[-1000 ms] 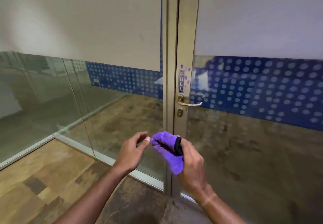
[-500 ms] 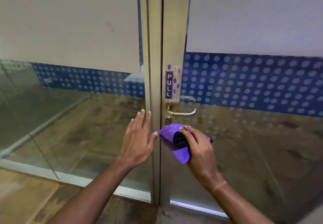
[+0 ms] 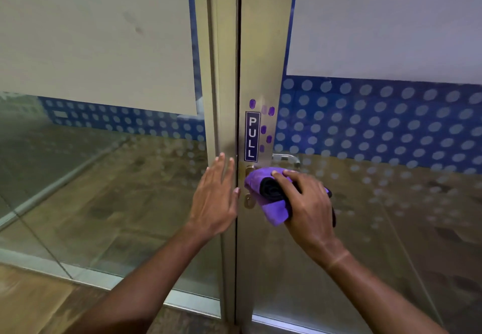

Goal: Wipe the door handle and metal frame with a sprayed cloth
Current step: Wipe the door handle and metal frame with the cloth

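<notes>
Looking down through the head camera, I see my right hand (image 3: 310,203) curled around a bunched purple cloth (image 3: 273,203), which has a darker black fold tucked into it. This grip is closed: fingers (image 3: 283,175) draped over the top of the bundle, thumb hidden beneath, so the cloth bulges out to the left of and below the knuckles. The cloth is pressed against the door handle (image 3: 287,157); only the lever's curved upper part shows, just above the fingertips. A small keyhole plate (image 3: 249,200) peeks out at the cloth's left edge.

My left hand (image 3: 216,203) holds nothing. Its grip is spread flat, fingers together and pointing up, palm against the metal frame (image 3: 221,98) left of the door's seam, near the cloth but apart from it.

Directly above the clothed grip, a dark vertical sticker reading PULL (image 3: 252,136) sits on the door's metal stile (image 3: 263,46), with several purple smudge marks (image 3: 268,125) beside it. Glass panels with a blue dotted band (image 3: 378,125) extend to either side.
</notes>
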`<state>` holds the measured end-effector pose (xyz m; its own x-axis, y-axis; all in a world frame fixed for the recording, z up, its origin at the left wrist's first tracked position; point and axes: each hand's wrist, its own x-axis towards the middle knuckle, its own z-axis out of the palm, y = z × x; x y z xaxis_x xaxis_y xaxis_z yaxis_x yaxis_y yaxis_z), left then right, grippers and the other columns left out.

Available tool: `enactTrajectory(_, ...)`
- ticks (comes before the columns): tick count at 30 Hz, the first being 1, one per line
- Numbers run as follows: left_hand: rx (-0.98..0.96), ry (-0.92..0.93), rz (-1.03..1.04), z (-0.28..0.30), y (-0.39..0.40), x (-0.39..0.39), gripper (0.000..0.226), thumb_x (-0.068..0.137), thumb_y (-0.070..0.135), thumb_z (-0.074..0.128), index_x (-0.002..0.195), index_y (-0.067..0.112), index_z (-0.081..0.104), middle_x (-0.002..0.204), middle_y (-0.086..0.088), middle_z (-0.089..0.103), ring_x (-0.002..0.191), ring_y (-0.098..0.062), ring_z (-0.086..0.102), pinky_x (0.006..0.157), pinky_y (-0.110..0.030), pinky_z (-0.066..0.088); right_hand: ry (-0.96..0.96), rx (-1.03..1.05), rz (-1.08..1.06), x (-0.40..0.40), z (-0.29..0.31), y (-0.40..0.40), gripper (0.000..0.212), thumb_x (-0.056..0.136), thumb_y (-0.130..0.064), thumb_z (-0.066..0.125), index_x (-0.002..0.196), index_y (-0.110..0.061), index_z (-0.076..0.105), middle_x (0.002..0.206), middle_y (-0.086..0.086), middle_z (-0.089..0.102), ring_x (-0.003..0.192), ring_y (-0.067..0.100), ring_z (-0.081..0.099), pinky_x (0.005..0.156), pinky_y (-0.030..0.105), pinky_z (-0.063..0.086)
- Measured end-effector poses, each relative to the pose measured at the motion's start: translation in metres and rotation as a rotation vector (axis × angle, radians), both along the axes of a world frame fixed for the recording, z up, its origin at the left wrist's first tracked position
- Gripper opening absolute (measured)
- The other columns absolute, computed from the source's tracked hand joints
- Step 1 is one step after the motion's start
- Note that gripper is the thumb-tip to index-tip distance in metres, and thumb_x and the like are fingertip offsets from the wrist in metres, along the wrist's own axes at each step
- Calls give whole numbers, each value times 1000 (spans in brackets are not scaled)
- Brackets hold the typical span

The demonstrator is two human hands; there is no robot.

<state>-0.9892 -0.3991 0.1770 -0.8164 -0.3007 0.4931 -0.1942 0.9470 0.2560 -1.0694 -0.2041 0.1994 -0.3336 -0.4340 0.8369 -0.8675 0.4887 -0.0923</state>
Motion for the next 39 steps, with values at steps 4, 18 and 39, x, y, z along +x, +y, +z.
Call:
enactTrajectory(4,-18,60,11,-4,-14,-19,72,96,25,43,158,11,9,167,-12,0,155,-24,0,126,-42,14,-15,52,-19,-13,4,-22,51,75,-3,80,123,-10,68,102,17,68,88,35,65,71,39,50)
enactTrajectory(18,-111,201,-44,-15,-54,-53,71,96,28,34,153,0,3,163,-20,-1,153,-22,-11,126,-40,-1,-133,253,-152,-23,-22,-74,63,72,-14,82,131,-17,61,98,16,61,84,34,60,67,41,49)
enactTrajectory(39,-221,487,-88,-42,-93,-91,68,105,39,22,155,10,-13,163,-5,-27,152,-24,-20,125,-38,-9,-371,414,-220,-6,-19,-92,59,84,-63,48,126,-22,56,133,23,56,118,38,53,94,45,37)
